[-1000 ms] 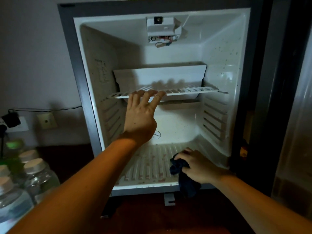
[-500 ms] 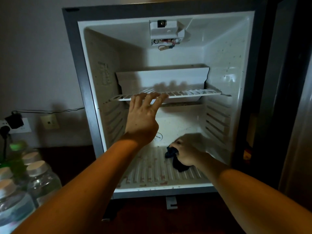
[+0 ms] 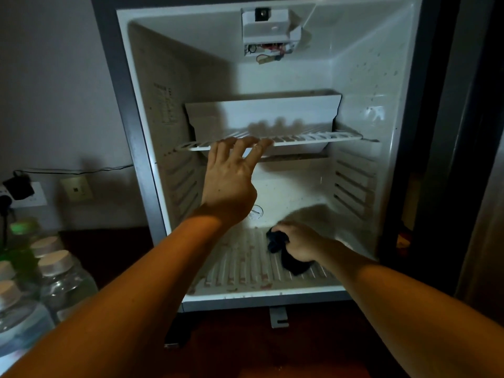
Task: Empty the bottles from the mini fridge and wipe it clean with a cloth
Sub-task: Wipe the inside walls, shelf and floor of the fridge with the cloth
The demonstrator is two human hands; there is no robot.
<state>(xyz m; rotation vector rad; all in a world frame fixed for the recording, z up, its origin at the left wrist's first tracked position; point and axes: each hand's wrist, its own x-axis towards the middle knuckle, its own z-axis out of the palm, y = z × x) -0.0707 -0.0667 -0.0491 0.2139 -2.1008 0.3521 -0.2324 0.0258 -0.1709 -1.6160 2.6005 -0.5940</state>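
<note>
The mini fridge [image 3: 141, 148] stands open with no bottles inside; its white walls are speckled with dirt. My left hand [image 3: 229, 184] reaches up, fingertips resting on the front edge of the white wire shelf [image 3: 313, 138]. My right hand [image 3: 298, 242] grips a dark blue cloth [image 3: 293, 264] and presses it on the ribbed fridge floor [image 3: 240, 271], which carries reddish stains. Several clear bottles [image 3: 64, 282] with pale caps stand outside at the lower left, a green one among them.
The fridge door [image 3: 469, 159] hangs open on the right. A wall socket with a black plug [image 3: 17, 188] and a cable sits left of the fridge. A light unit [image 3: 268, 28] with loose wires hangs from the fridge ceiling. The fridge rests on a dark wooden surface [image 3: 109, 255].
My right hand has carried the cloth from the front lip of the fridge floor deeper inside, toward the back. My left hand has stayed on the wire shelf.
</note>
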